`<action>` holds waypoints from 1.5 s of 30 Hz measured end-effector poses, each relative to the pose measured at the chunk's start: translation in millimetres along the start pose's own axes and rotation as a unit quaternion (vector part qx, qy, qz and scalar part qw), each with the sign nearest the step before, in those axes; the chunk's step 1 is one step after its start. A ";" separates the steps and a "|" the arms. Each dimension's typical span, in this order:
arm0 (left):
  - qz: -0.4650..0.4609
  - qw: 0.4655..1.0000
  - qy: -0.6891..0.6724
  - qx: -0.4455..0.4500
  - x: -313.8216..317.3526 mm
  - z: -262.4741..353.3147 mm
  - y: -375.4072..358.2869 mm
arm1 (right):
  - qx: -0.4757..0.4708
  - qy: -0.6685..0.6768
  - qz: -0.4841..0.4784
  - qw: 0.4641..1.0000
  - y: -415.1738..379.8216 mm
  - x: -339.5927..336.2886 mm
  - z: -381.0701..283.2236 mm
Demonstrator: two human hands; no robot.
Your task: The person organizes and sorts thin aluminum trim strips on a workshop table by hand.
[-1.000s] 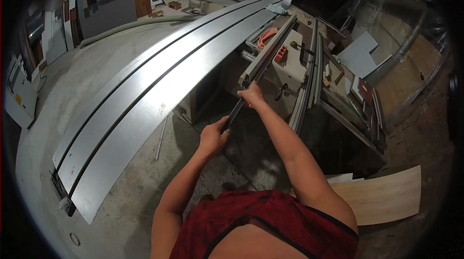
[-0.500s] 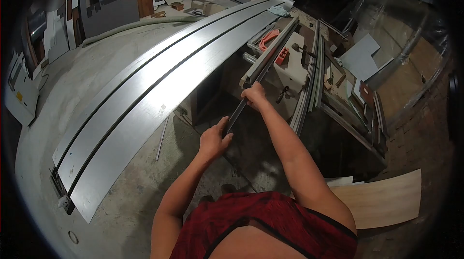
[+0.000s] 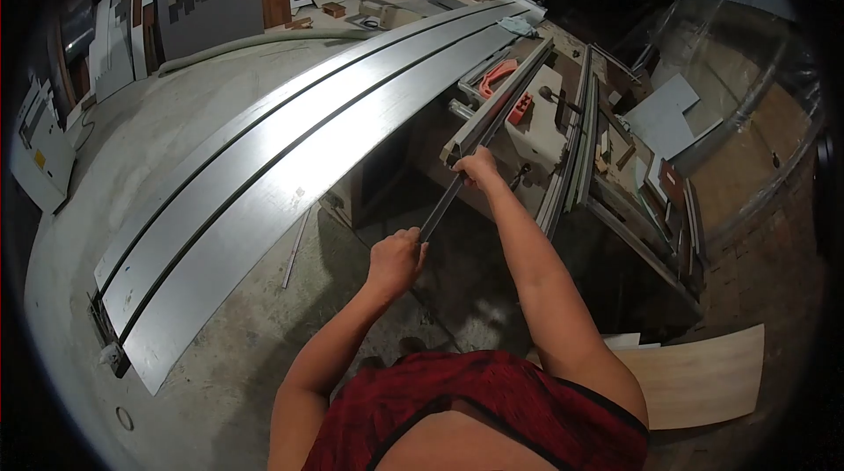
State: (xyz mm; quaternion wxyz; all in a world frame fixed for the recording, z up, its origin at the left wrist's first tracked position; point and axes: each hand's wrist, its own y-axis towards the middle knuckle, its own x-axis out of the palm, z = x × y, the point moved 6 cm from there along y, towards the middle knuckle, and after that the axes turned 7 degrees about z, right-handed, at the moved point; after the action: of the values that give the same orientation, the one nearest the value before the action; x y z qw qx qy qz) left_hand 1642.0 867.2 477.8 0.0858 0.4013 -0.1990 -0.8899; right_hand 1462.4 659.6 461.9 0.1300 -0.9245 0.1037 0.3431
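A long, thin dark metal strip runs from my left hand up and away past my right hand. My left hand is closed around its near end. Further along, my right hand grips the same strip beside the end of a pale fence-like rail. The strip's far part lies along that rail and is partly hidden by it. Just right of the rail sits a red block-shaped piece, and to its left is an orange-red handle-like part.
A long silver sliding table with dark grooves stretches away on the left. Long profiles lie right of the machine. A wooden sheet is low at right. Offcuts and boards stand around; a thin rod lies on the floor.
My left hand's fingers have closed around the strip's near end, where they were looser before. The view has shifted slightly, and my right hand keeps its grip near the rail's end.
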 end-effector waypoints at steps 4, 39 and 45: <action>0.025 0.999 0.012 0.028 12.0 4.2 11.0 | 0.005 0.023 0.019 1.000 16.6 4.5 11.7; 0.026 0.998 0.036 0.049 112.9 -7.2 129.8 | -0.040 -0.007 -0.010 0.999 -2.0 -11.2 -12.9; 0.019 0.998 0.053 0.038 119.1 -1.4 142.2 | -0.027 -0.028 0.010 0.999 7.3 -15.9 -7.0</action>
State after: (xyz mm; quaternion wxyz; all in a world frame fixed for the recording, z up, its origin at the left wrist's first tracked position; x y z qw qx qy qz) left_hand 1563.1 700.8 456.1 0.0978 0.4468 -0.2353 -0.8576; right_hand 1452.9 652.2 476.3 0.1044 -0.9166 0.1003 0.3726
